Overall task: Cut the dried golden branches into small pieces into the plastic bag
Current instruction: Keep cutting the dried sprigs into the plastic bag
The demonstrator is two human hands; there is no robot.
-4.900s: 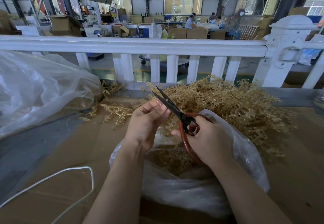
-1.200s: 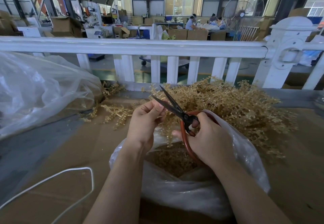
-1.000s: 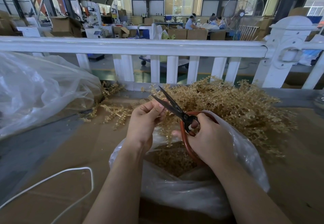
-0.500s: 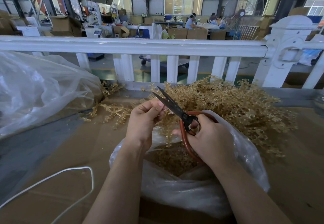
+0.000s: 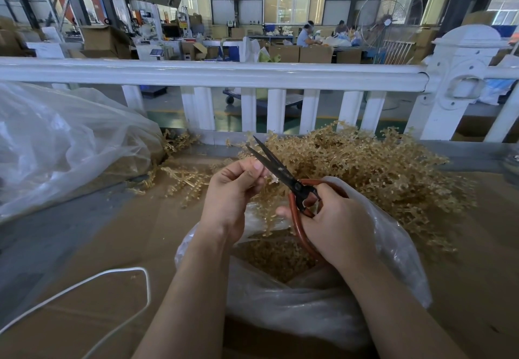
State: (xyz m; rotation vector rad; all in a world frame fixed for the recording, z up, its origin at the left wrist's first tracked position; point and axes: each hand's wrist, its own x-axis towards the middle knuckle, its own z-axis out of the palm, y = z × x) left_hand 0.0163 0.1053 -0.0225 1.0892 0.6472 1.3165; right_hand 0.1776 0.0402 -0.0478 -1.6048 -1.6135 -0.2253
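A golden sprig is held up to open scissors above the plastic bag.

The sprig pinched in the grip of the left hand is largely hidden by fingers and blades; only pale, translucent bits are seen. The scissors are held in the right hand, fingers curled through red handles, blades parted. Cut pieces lie in the plastic bag on the counter; its near edge is cut off. The golden branches are heaped behind, thin, beaded, tangled.
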